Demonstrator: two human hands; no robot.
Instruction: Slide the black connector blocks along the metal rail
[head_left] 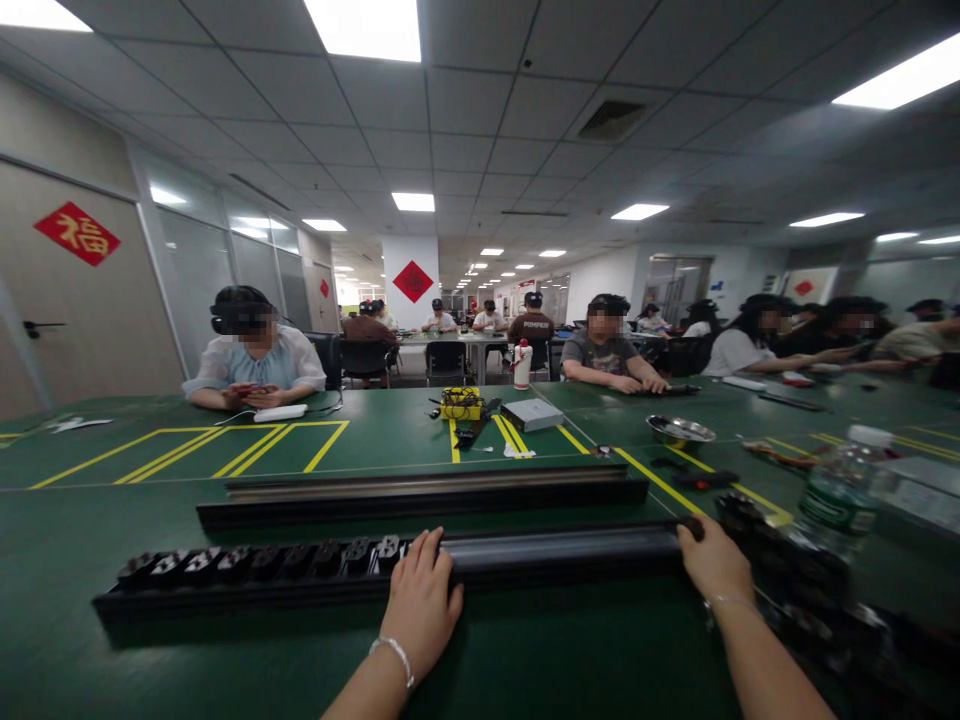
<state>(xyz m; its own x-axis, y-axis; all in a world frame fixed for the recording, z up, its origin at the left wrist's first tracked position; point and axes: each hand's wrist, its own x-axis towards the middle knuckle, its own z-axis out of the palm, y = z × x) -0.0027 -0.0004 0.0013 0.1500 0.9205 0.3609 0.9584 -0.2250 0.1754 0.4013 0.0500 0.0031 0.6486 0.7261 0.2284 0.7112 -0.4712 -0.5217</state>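
Note:
A long black rail (pixel 555 550) lies across the green table (pixel 90 500) right in front of me. Several small black blocks (pixel 255 562) sit in a row in its left half. My left hand (pixel 421 603) rests on the rail's middle, fingers curled over its top beside the last block. My right hand (pixel 714 562) grips the rail's right end, fingers wrapped over it. A second long black rail (pixel 420 495) lies parallel just behind, untouched.
A pile of black parts (pixel 795 570) and a water bottle (pixel 844 490) stand at the right. Farther back are a metal bowl (pixel 680 431), a grey box (pixel 532 414) and a yellow device (pixel 460 403). Several seated people work across the table.

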